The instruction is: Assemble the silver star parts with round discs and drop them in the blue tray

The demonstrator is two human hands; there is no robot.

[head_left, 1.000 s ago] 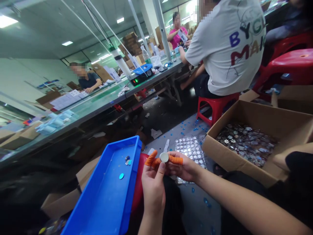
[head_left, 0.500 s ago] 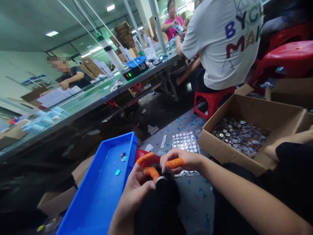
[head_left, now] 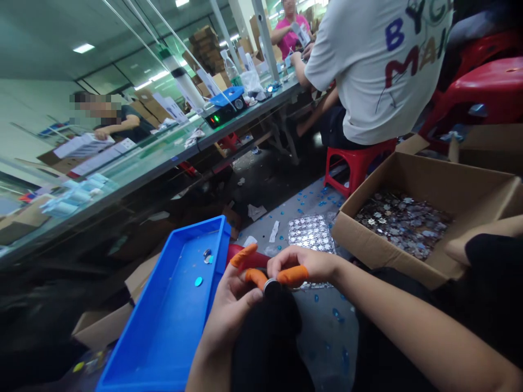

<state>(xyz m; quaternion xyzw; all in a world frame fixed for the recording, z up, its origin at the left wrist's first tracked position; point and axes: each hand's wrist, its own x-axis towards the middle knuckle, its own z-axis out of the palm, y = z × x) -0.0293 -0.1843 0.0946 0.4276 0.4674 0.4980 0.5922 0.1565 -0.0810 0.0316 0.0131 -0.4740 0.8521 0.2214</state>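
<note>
Left hand (head_left: 231, 307) and right hand (head_left: 302, 267) are pressed together, pinching one small metal-rimmed disc (head_left: 272, 287) by its edge over the lap; an edge grip looks like the clean way. Three orange finger cots (head_left: 292, 275) show, and the blue plastic tray (head_left: 163, 326) just beside holds about three discs (head_left: 198, 281).

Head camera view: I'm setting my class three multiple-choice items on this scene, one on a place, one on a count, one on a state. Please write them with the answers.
1. Where is the blue plastic tray relative to the left hand?
A) Right of it B) Under it C) Left of it

2. How many orange finger cots show?
A) One B) Three C) Six

3. What state is the cardboard box in?
A) Open B) Taped shut C) Upside down

Answers:
1. C: the tray lies beside that hand, on its left.
2. B: two on the left hand, one on the right hand.
3. A: small shiny pieces show inside.
</note>
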